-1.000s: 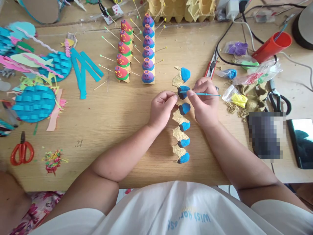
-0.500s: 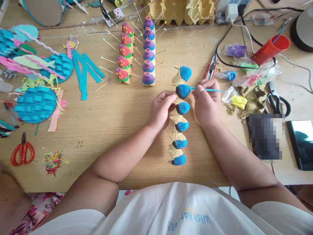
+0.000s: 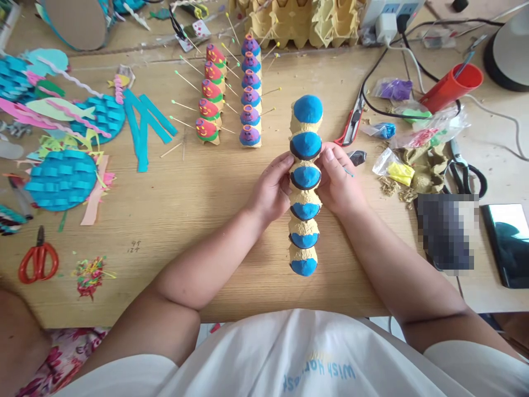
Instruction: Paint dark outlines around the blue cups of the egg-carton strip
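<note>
A strip of egg carton cups [image 3: 305,196] hangs upright in front of me, each cup capped with blue clay. Dark bands edge several of the blue caps. My left hand [image 3: 273,184] grips its left edge near the second and third cups, fingertips partly behind it. On the opposite edge, my right hand [image 3: 341,179] is closed, with its thumb up and its other fingertips hidden. A thin blue stick [image 3: 349,172] pokes out from this hand; most of it is covered. Just beyond the right hand lies a small dark packet [image 3: 357,158].
Two finished face-painted rows, one red-green [image 3: 211,94] and one purple-blue [image 3: 250,96], stand behind with pins sticking out. A red utility knife [image 3: 349,127], clay packets [image 3: 399,171], black-handled scissors [image 3: 467,173] and a phone [image 3: 506,245] lie right. Red scissors [image 3: 39,256] and blue paper fish [image 3: 61,179] lie left.
The strip has turned so its blue caps face me more. My right hand has moved from poking the stick at the second cup to holding the strip's right edge, stick tucked in the hand.
</note>
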### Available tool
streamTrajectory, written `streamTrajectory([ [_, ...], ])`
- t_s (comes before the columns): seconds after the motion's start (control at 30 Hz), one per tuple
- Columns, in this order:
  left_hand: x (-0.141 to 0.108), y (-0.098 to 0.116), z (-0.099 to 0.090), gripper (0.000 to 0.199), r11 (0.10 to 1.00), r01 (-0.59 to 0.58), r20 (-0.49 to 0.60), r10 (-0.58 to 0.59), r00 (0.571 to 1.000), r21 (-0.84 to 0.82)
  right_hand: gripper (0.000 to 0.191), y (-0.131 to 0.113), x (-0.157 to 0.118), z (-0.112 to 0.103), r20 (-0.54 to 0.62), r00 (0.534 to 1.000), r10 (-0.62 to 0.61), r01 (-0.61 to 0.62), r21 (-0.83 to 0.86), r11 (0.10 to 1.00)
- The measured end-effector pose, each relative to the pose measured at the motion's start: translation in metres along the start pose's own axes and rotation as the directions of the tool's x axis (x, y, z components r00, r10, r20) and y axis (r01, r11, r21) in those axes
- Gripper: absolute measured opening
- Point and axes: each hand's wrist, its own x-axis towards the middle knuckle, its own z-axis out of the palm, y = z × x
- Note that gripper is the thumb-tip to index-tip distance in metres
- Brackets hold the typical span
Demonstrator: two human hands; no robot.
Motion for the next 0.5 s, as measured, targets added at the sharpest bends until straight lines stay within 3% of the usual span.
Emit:
streamTrajectory([
  [0.13, -0.0012, -0.0016, -0.0008, 0.027, 0.999, -0.037, 0.027, 0.036, 0.999, 0.002, 0.043, -0.001, -0.0014, -0.0019, 0.022, 0.999, 0.038, -0.039, 0.034, 0.999],
  [0.5, -0.0013, 0.0004, 0.0033, 0.053, 0.986, -0.066, -0.025, 0.071, 0.997, 0.154, 0.044, -0.0025, -0.0001, -0.0033, 0.049, 0.994, 0.103, -0.105, 0.054, 0.993],
])
